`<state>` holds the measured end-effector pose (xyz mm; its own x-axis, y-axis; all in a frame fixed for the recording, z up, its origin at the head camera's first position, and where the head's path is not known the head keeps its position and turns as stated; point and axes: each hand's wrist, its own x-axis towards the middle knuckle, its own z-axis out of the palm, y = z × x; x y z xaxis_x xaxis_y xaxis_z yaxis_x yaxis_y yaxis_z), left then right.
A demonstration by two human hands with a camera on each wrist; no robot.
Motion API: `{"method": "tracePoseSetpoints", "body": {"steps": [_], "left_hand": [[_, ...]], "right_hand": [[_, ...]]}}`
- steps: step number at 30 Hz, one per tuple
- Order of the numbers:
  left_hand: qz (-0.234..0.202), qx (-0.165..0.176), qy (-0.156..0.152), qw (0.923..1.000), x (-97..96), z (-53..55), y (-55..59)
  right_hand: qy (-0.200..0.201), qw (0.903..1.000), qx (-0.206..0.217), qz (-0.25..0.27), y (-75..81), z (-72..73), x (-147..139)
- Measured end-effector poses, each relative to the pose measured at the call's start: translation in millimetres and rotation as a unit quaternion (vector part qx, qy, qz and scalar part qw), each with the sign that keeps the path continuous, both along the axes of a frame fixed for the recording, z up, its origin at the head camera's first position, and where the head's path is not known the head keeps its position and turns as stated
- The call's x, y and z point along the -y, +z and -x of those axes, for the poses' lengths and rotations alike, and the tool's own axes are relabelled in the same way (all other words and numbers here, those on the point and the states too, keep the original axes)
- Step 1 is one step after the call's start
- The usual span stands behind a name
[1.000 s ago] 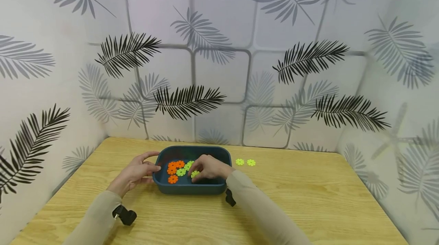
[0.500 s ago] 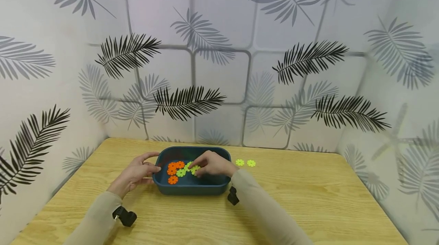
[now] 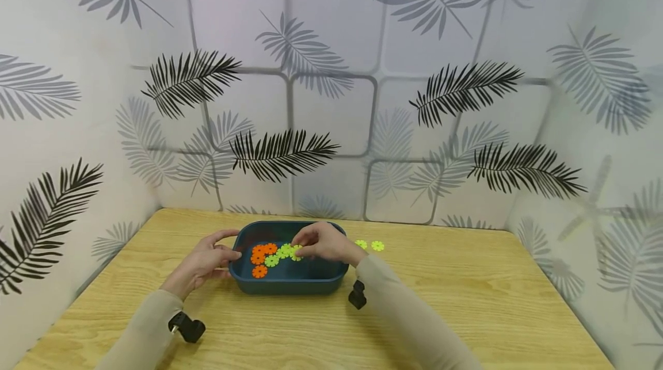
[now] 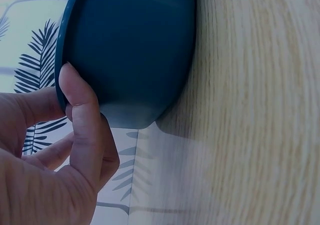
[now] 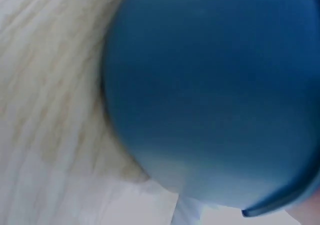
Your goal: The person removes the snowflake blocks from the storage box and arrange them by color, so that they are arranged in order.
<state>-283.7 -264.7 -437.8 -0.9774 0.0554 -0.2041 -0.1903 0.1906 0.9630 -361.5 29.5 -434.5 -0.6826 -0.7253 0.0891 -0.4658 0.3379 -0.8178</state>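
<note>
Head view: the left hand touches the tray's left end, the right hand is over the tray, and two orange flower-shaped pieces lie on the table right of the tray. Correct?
Not quite: the two flower-shaped pieces on the table right of the tray are yellow-green, not orange, as the head view shows. The rest stands.

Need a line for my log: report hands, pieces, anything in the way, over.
Left hand gripping blue tray by its rim. Right hand pinching yellow-green piece; height above tray floor unclear. No obstruction visible.
</note>
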Motion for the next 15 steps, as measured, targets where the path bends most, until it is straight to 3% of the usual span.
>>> {"method": "tracePoseSetpoints", "body": {"steps": [5,15], "left_hand": [[0.002,-0.001,-0.003,1.0000,0.2,1.3,0.6],[0.010,-0.008,-0.013,0.9998,0.3,-1.4,1.2]], "right_hand": [[-0.003,0.9996,-0.025,0.015,9.5,-2.0,-10.0],[-0.013,0.9981,0.026,0.054,12.1,3.5,-34.2]]}}
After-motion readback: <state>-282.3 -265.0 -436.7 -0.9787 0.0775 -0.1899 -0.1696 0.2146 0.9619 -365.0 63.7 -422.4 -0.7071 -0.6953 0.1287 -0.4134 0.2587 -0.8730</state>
